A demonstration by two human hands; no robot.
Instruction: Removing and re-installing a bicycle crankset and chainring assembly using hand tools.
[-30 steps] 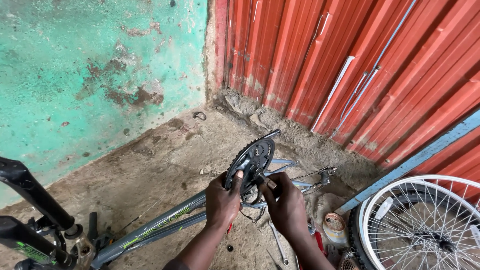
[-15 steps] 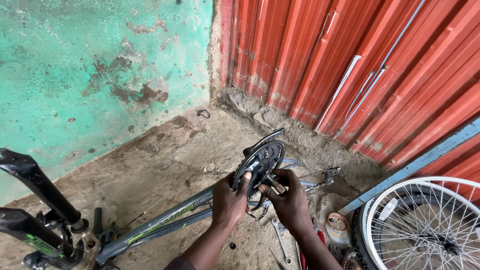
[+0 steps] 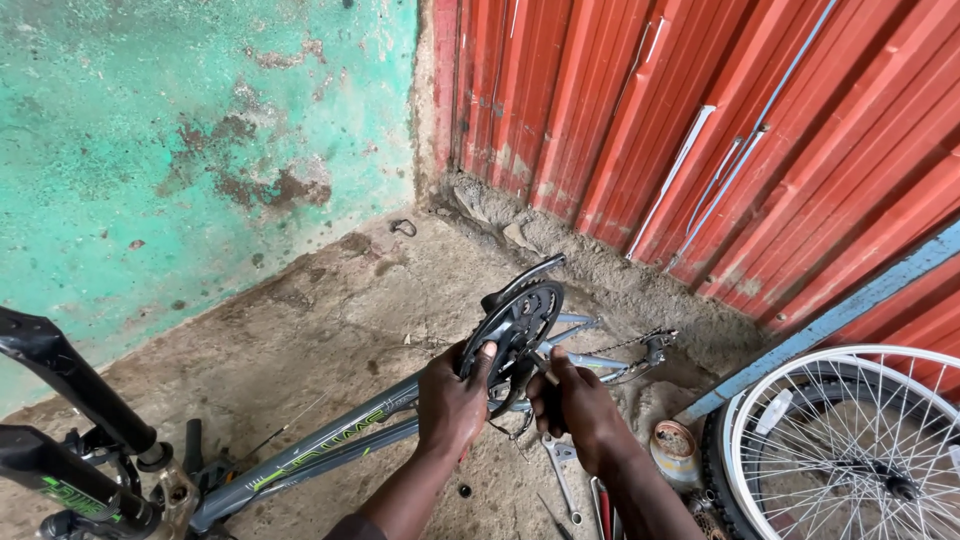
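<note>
Left hand: left hand (image 3: 452, 400) gripping the black chainring (image 3: 515, 325) rim, thumb on its teeth.
Right hand: right hand (image 3: 577, 405) closed around a tool at the crank.
Frame: grey bicycle frame (image 3: 320, 450) lying on the concrete floor (image 3: 330, 310).
Container: small round tin (image 3: 677, 447) beside the wheel (image 3: 850, 450); contents unclear.

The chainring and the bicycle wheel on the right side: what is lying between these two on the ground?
In the head view, between the chainring and the wheel, the right hand grips a tool, and a small round tin stands on the dirt floor.
</note>
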